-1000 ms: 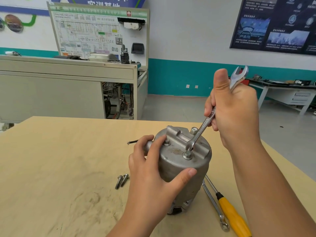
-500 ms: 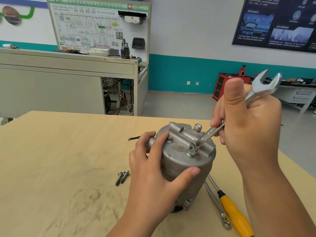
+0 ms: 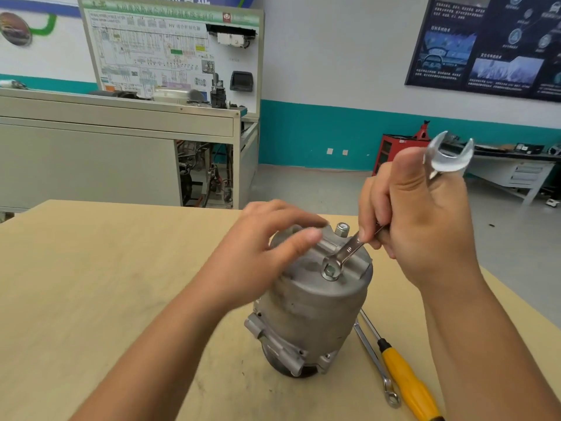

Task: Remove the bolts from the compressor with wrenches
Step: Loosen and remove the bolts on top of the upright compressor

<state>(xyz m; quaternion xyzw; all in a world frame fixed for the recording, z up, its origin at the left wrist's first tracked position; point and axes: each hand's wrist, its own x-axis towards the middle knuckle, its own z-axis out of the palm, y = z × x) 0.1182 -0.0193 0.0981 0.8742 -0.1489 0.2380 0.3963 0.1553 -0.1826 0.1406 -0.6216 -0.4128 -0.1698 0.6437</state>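
Compressor stands on end on the tabletop, directly beneath both sets of fingers, its flat top face turned up toward my view. From where I sit, the right hand has its fingers curled tightly round the shaft of a wrench, with the thumb raised alongside the open-jawed end that sticks up above the fist. Below and to the left of those fingers, the wrench's ring end sits over a bolt on the near edge of the compressor's top. A second bolt stands up from the top just left of the right fingertips, beside the wrench shaft. The left hand is over the far left part of the top, fingers loosely extended and close together, gripping nothing. It is blurred, so I cannot tell whether the fingertips touch the metal or hang just above it. Down and to the right of the right fingers, past the forearm, a second wrench lies flat on the tabletop beside the compressor's base. A screwdriver with a yellow handle lies alongside it, the two nearly parallel and close together.
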